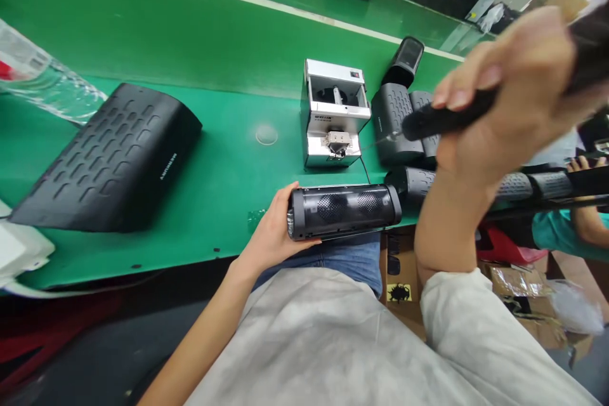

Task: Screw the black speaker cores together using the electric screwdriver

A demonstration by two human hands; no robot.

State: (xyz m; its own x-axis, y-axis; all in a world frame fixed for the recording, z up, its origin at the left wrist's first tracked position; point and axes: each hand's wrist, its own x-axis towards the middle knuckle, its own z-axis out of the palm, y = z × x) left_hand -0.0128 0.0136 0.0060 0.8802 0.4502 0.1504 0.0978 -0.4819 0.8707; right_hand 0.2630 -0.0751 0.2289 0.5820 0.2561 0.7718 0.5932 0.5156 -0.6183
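At the near edge of the counter, partly over the lap, sits the black speaker, long side running left to right, perforated panel up. Left hand at its left end, fingers wrapped around and pinching that end. Right hand raised at right, blurry, fingers curled tight around a dark screwdriver; thin shaft points left to the front of the silver screw feeder, tip contact can't tell. Black cover lies farther left, more black cases right of the feeder. Speaker looks stiff, likely moderate weight, long enough to tip if held at one end only. Glossy panel probably slippery and easy to scratch; best hold is the matte end caps, fingers off the perforated patches.
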